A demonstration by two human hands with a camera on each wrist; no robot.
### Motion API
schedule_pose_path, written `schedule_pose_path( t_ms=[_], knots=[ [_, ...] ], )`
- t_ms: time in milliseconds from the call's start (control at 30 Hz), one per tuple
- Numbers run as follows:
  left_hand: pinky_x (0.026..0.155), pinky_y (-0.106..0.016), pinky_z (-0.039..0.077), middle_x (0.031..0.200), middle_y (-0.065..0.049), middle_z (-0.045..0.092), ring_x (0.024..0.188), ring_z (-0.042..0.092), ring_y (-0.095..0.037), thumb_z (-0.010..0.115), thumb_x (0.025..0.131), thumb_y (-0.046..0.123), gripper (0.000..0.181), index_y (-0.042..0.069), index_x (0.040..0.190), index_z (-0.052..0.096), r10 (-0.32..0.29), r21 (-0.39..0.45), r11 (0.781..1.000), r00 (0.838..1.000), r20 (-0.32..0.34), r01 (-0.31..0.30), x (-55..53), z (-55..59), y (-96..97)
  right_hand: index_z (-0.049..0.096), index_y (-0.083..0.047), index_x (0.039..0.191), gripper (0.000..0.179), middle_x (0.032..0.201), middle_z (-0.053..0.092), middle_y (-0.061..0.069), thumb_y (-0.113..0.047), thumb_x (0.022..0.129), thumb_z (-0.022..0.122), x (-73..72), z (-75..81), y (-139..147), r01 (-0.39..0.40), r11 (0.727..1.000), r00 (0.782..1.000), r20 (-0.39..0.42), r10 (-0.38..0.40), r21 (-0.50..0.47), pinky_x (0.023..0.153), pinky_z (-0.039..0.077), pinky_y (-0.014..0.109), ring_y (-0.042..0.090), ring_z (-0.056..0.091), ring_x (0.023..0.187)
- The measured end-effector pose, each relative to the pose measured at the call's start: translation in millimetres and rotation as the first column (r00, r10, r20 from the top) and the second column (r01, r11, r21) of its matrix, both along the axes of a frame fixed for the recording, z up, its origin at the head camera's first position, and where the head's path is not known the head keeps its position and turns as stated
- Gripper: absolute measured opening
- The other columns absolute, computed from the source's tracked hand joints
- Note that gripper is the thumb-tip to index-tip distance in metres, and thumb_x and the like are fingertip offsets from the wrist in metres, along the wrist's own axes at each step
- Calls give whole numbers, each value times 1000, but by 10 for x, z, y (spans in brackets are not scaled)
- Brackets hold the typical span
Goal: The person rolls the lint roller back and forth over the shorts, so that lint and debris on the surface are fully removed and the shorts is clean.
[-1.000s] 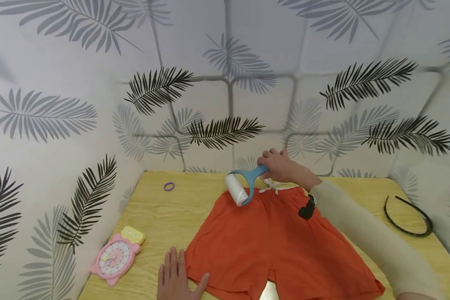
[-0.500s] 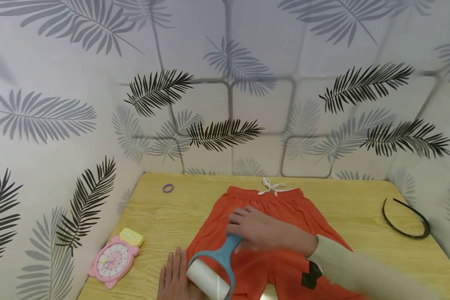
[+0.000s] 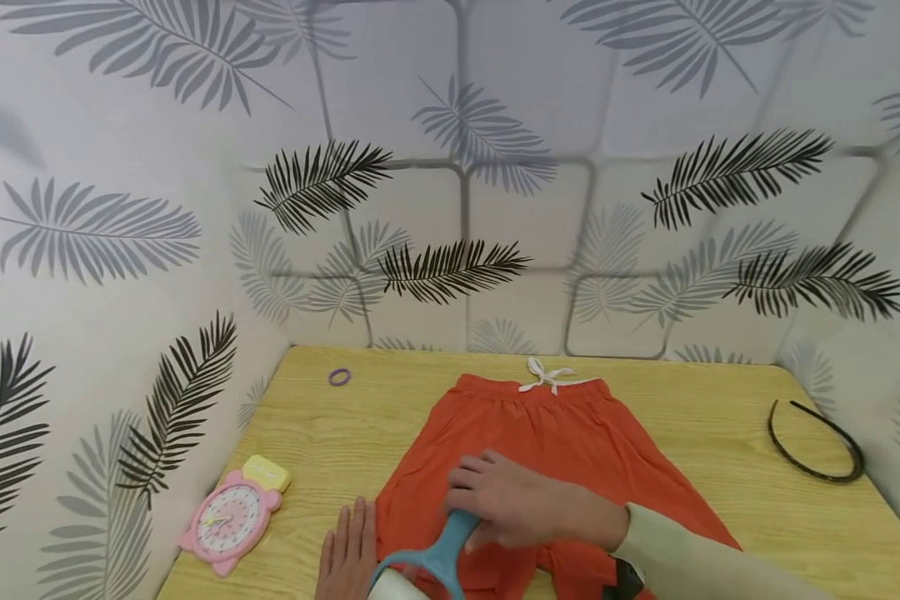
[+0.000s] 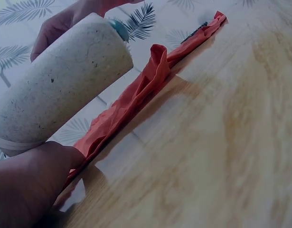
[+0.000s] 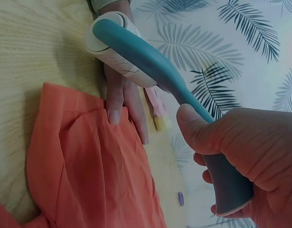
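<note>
Orange-red shorts [image 3: 540,425] with a white drawstring lie spread on the wooden table. My right hand [image 3: 506,504] curls round the blue handle of a lint roller [image 5: 226,180], thumb along the grip. Its white roll [image 4: 65,80], specked with dark bits and fluff, is over my left hand in the left wrist view, raised off the cloth. My left hand [image 3: 348,546] lies flat with straight fingers beside the left leg of the shorts, its thumb on the fabric [image 5: 98,161]. The roll is partly cut off at the bottom of the head view.
A pink toy clock [image 3: 228,521] with a yellow part lies at the left table edge. Further back is a purple hair tie [image 3: 339,377]. A black headband [image 3: 817,450] rests near the right edge. Leaf-patterned walls enclose the table.
My right hand has brought the lint roller from the waistband toward the front left of the shorts, down beside my left hand. The left hand stays in place.
</note>
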State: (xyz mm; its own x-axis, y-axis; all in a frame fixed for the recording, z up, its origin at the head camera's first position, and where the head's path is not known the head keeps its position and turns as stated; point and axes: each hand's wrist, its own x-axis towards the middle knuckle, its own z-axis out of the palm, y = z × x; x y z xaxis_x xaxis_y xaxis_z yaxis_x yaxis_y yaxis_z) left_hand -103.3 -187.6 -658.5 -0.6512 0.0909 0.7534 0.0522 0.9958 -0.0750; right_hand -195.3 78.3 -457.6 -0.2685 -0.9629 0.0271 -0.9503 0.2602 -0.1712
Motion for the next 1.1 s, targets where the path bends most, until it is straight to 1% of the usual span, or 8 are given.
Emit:
schedule_pose_path(
  t_ms=[67, 200, 267, 333, 433, 633, 933, 1100],
  knots=[
    [102, -45, 41, 144, -9, 62, 130, 57, -28, 10, 117, 17, 53, 9, 142, 56, -2, 3, 1000, 999, 43, 2, 19, 15, -2, 65, -25, 123, 33, 115, 57, -11, -44, 97, 73, -24, -3, 25, 37, 999, 999, 26, -37, 10, 90, 39, 26, 5, 46, 106],
    [106, -47, 38, 148, -9, 59, 134, 54, -31, 44, 108, 31, 45, 10, 147, 53, -10, 116, 993, 978, 210, -14, 84, 106, 49, 65, -23, 122, 33, 114, 57, -10, -42, 96, 74, -100, 2, 79, 101, 995, 993, 53, -102, 16, 90, 41, 28, 6, 46, 106],
    [108, -48, 37, 152, -10, 55, 138, 51, -32, 64, 92, 48, 70, 10, 150, 50, -13, 183, 982, 948, 318, -48, 122, 174, 84, 65, -22, 120, 32, 113, 58, -10, -41, 96, 75, -154, -9, 111, 129, 992, 991, 45, -129, 14, 89, 41, 29, 7, 46, 104],
    [110, -51, 37, 156, -10, 52, 141, 49, -34, 73, 79, 64, 95, 10, 153, 49, -20, 230, 970, 921, 389, -76, 145, 230, 110, 65, -22, 119, 32, 111, 58, -10, -40, 95, 76, -209, -20, 138, 157, 988, 987, 32, -157, 14, 87, 41, 30, 8, 45, 103],
    [112, -53, 38, 158, -10, 49, 143, 47, -35, 67, 75, 84, 111, 10, 155, 48, -9, 248, 962, 898, 440, -111, 164, 281, 132, 66, -22, 117, 33, 110, 58, -10, -41, 93, 77, -278, -67, 166, 185, 983, 983, 5, -185, 13, 86, 40, 31, 8, 46, 102],
    [112, -54, 38, 157, -10, 51, 143, 48, -35, 62, 76, 89, 111, 9, 153, 52, 3, 250, 960, 895, 445, -128, 176, 323, 148, 66, -21, 118, 34, 111, 60, -8, -41, 94, 78, -342, -167, 168, 187, 982, 982, 34, -188, 14, 82, 38, 29, 9, 45, 100],
    [117, -58, 34, 161, -13, 46, 149, 40, -38, 58, 81, 88, 110, 8, 157, 48, -40, 314, 935, 833, 552, -163, 166, 450, 173, 68, -20, 121, 35, 112, 60, -7, -38, 93, 79, -489, -260, 204, 210, 978, 976, 58, -211, 15, 86, 42, 33, 12, 49, 107],
    [117, -57, 35, 161, -12, 46, 149, 40, -37, 57, 80, 90, 112, 9, 156, 49, -24, 303, 938, 842, 540, -168, 163, 420, 185, 68, -20, 122, 33, 114, 62, -7, -33, 94, 80, -596, -295, 240, 189, 981, 979, 72, -192, 45, 86, 44, 34, 12, 50, 108]
  ],
)
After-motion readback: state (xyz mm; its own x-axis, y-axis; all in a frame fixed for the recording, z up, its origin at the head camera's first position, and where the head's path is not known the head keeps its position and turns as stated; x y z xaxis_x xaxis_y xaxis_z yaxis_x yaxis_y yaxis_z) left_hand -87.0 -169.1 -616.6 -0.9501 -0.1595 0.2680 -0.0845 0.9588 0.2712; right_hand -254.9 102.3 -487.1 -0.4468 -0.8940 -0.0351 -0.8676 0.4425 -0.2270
